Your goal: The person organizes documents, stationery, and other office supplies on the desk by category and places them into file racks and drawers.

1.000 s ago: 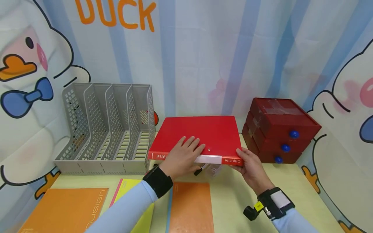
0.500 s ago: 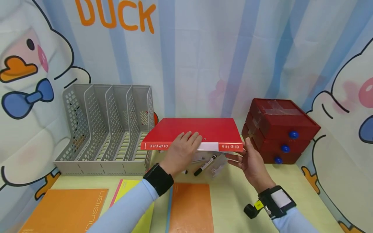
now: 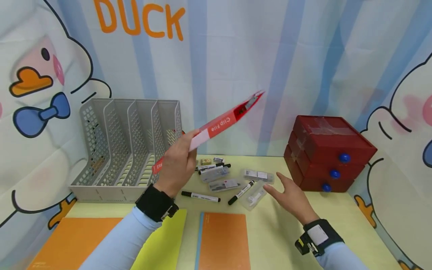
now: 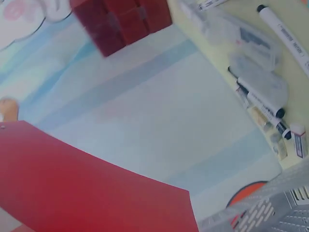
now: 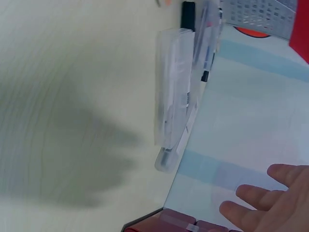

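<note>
My left hand point(image 3: 177, 161) grips a red clip file point(image 3: 221, 127) by its labelled spine, with the fingers wrapped over it. The file is raised off the table and tilted, its lower left end overlapping the right side of the grey file rack point(image 3: 101, 194) in the head view. Its flat red cover point(image 4: 91, 181) fills the lower left of the left wrist view. My right hand point(image 3: 291, 197) holds nothing; its fingers are spread over the table, nearest to a clear plastic case point(image 3: 254, 196). The right wrist view catches several of its fingers point(image 5: 258, 198).
Black-and-white markers point(image 3: 200, 196), clear cases and small erasers point(image 3: 218, 160) lie mid-table. In front are an orange notebook point(image 3: 224, 240), a yellow one point(image 3: 162, 240) and a larger orange one point(image 3: 74, 240). A red drawer box point(image 3: 324, 150) with blue knobs stands at right, before a curtain.
The red clip file has gone from lying flat between both hands to a steep tilt in the left hand, moved left toward the rack. The right hand has let go, uncovering markers and cases.
</note>
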Available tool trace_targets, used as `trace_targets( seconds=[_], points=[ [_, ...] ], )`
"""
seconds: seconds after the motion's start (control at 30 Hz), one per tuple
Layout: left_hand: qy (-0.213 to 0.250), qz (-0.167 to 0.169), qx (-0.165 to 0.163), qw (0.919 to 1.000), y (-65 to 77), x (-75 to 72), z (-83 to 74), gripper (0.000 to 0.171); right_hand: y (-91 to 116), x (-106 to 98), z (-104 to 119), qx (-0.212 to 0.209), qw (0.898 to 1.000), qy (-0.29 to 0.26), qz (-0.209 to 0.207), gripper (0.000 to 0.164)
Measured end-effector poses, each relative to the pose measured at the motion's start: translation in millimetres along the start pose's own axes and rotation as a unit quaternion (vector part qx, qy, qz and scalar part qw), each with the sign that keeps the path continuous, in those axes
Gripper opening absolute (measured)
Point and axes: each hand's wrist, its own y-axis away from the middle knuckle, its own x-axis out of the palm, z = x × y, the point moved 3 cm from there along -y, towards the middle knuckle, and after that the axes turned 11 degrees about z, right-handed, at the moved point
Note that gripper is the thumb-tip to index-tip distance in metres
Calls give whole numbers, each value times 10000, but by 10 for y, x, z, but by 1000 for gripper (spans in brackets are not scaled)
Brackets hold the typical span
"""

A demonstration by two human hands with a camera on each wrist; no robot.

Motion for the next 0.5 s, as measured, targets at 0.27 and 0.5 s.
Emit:
trace_targets(
  seconds=[0.27, 0.5],
  points=[
    [655, -1356, -966, 9839, 67, -560, 286, 54, -53, 109, -43, 239, 9937, 1093, 42, 105],
    [1677, -1937, -2285, 9392, 176, -989, 493, 40, -53, 156, -81, 516, 9876, 1441, 346, 112]
  ],
)
